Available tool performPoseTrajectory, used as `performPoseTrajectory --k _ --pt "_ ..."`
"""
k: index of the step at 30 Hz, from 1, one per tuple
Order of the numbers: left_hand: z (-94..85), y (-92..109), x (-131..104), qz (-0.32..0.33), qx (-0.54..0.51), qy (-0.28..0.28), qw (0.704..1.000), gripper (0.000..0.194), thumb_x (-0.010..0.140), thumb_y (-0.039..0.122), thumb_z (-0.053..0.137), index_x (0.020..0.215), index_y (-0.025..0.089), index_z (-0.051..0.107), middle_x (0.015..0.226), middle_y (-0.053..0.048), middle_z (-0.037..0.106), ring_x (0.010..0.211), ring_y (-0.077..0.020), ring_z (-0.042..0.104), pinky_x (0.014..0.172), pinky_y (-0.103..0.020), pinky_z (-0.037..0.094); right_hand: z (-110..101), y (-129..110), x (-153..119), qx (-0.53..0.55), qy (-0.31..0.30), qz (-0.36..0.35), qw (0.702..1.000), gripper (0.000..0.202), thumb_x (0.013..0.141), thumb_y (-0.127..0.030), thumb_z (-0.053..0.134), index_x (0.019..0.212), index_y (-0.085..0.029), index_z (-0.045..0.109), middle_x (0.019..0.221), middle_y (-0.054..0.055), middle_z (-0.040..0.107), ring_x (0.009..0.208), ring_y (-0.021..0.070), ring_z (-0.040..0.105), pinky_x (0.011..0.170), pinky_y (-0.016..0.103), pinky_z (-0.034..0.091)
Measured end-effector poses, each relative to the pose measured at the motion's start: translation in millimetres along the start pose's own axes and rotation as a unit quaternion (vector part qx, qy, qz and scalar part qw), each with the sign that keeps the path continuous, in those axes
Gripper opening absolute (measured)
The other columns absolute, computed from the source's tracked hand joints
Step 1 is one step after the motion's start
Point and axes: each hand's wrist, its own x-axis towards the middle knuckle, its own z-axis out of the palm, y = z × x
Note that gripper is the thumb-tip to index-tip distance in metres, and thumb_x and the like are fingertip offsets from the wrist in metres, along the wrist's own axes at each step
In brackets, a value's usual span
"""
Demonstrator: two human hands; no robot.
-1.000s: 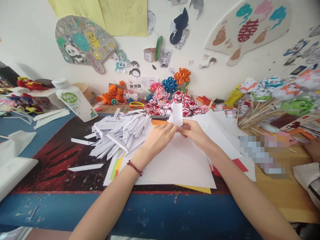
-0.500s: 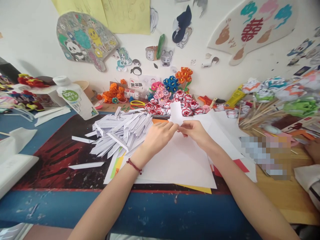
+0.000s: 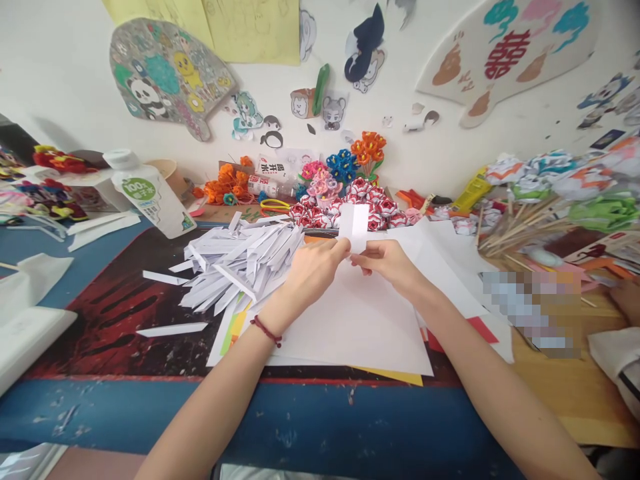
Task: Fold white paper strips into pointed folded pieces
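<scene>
A small white paper strip (image 3: 354,223) stands upright between my hands, with a lengthwise crease showing on it. My left hand (image 3: 316,263), a dark red braided bracelet at its wrist, pinches the strip's lower left edge. On the other side, my right hand (image 3: 383,259) is closed on the lower right edge, thumb and fingers together. Both hands hover over a stack of large white sheets (image 3: 350,327). Left of my hands lies a heap of folded white paper strips (image 3: 245,260); one loose folded strip (image 3: 173,330) rests apart from it on the dark mat.
Behind the hands are red-and-white flowers (image 3: 370,197) and a blue flower bunch (image 3: 343,165). A white bottle (image 3: 150,193) stands at the left. Wooden sticks (image 3: 515,223) and paper flowers crowd the right. Another person's sleeve (image 3: 617,353) shows at the right edge.
The strip has turned so that its crease and a folded side face me. My left fingers have shifted slightly left along its lower edge; the right hand stays nearly in place.
</scene>
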Motion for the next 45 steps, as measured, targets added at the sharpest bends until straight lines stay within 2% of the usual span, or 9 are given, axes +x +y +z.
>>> performPoseTrajectory --k 5,8,13,20,28,34,45 --pt "-1.1 2 1 -0.053 -0.044 -0.004 0.998 0.014 0.096 0.03 0.042 0.094 0.023 0.053 0.078 0.0 0.065 0.068 -0.0162 0.06 0.051 -0.027 0.024 1 -4 -1 0.016 -0.011 0.013 1.0 0.04 0.062 -0.042 0.08 0.087 -0.012 0.072 0.074 0.007 0.066 0.056 0.0123 0.051 0.055 0.029 0.041" --pt "-1.2 3 1 -0.074 -0.081 -0.006 0.994 0.014 0.095 0.031 0.042 0.094 0.022 0.053 0.083 -0.001 0.067 0.072 -0.0172 0.061 0.054 -0.026 0.028 1 -4 -1 0.013 -0.015 0.019 1.0 0.038 0.063 -0.04 0.08 0.087 -0.012 0.072 0.074 0.006 0.067 0.057 0.0125 0.052 0.056 0.029 0.042" --pt "-1.7 1 2 -0.069 -0.127 -0.007 0.989 0.012 0.094 0.028 0.043 0.091 0.021 0.053 0.086 -0.002 0.066 0.077 -0.0184 0.061 0.062 -0.026 0.036 0 -6 -2 0.006 -0.024 0.013 1.0 0.032 0.067 -0.039 0.076 0.086 -0.013 0.071 0.071 0.004 0.064 0.056 0.0113 0.051 0.055 0.028 0.04" --pt "0.7 -1 2 -0.07 -0.151 0.005 0.986 0.012 0.094 0.028 0.044 0.088 0.021 0.052 0.084 -0.001 0.065 0.074 -0.0173 0.059 0.064 -0.027 0.038 2 -12 -4 0.017 -0.002 0.004 1.0 0.035 0.068 -0.047 0.074 0.073 -0.012 0.069 0.069 0.005 0.064 0.054 0.0108 0.051 0.054 0.027 0.041" --pt "7.2 0 3 -0.094 -0.218 0.02 0.971 0.009 0.093 0.024 0.044 0.088 0.02 0.051 0.081 -0.001 0.064 0.072 -0.0154 0.057 0.064 -0.026 0.04 1 -6 -2 0.054 -0.033 -0.009 0.998 0.039 0.066 -0.049 0.076 0.08 -0.013 0.071 0.075 0.007 0.066 0.058 0.0133 0.057 0.055 0.028 0.044" --pt "7.4 2 3 -0.093 -0.227 0.034 0.969 0.007 0.091 0.022 0.047 0.087 0.02 0.052 0.078 0.0 0.063 0.073 -0.0144 0.057 0.063 -0.025 0.04 1 -5 -1 0.053 -0.034 -0.013 0.998 0.041 0.066 -0.049 0.077 0.084 -0.012 0.072 0.075 0.007 0.066 0.06 0.0141 0.058 0.057 0.028 0.047" --pt "5.0 5 2 -0.1 -0.217 0.045 0.97 0.006 0.091 0.021 0.049 0.086 0.019 0.051 0.077 0.0 0.062 0.071 -0.0138 0.056 0.063 -0.024 0.039 3 -6 -3 0.064 -0.035 -0.024 0.997 0.04 0.065 -0.05 0.077 0.08 -0.013 0.072 0.07 0.005 0.065 0.058 0.0134 0.057 0.056 0.028 0.045"
